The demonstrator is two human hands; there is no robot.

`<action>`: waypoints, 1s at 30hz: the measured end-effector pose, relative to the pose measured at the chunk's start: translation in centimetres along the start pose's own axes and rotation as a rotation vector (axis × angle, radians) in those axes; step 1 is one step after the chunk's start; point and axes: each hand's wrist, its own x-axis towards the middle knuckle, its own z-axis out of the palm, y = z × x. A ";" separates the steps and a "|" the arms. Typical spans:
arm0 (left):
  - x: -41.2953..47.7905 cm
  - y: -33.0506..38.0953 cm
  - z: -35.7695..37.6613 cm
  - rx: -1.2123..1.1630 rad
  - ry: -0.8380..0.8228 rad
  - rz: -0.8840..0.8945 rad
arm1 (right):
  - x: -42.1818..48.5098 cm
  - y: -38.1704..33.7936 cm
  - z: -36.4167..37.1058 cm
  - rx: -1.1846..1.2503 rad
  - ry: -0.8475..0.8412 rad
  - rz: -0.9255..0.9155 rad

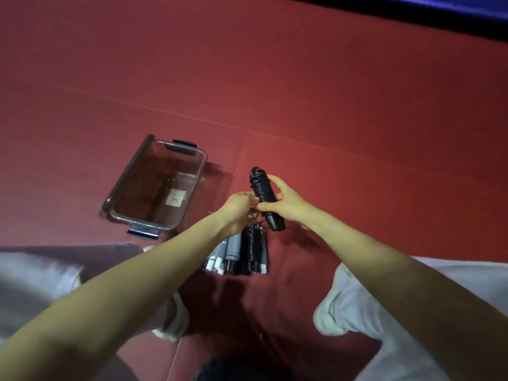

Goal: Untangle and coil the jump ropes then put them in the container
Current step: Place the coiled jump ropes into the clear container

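Observation:
A black jump rope (263, 192), wound tightly round its handles into a bundle, is held above the red mat. My right hand (286, 203) grips the bundle's middle from the right. My left hand (238, 209) pinches the cord at the bundle's lower left side. Below the hands, several more jump ropes (242, 253) with grey, white and black handles lie side by side on the mat, partly hidden by my left wrist. A clear plastic container (115, 193) with dark latches stands open to the left and holds no rope.
The red mat (357, 119) stretches all round, with a seam running across it. My knees in light trousers and pale shoes (328, 314) frame the lower corners. A dark and blue edge (439, 12) borders the far top right.

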 end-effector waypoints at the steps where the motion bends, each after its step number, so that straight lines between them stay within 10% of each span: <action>1: 0.4 -1.1 -0.6 0.004 -0.008 -0.003 | 0.2 1.0 0.6 0.060 -0.035 0.035; 5: 1.6 -4.8 -3.4 0.133 -0.065 -0.002 | 0.8 4.6 2.9 0.226 -0.111 0.168; 13: 4.6 -12.0 -8.3 0.711 0.465 -0.103 | 2.1 10.1 8.2 0.167 0.045 0.191; 30: 7.4 -13.9 -10.5 0.736 0.404 -0.296 | 3.3 13.7 11.3 0.170 0.112 0.252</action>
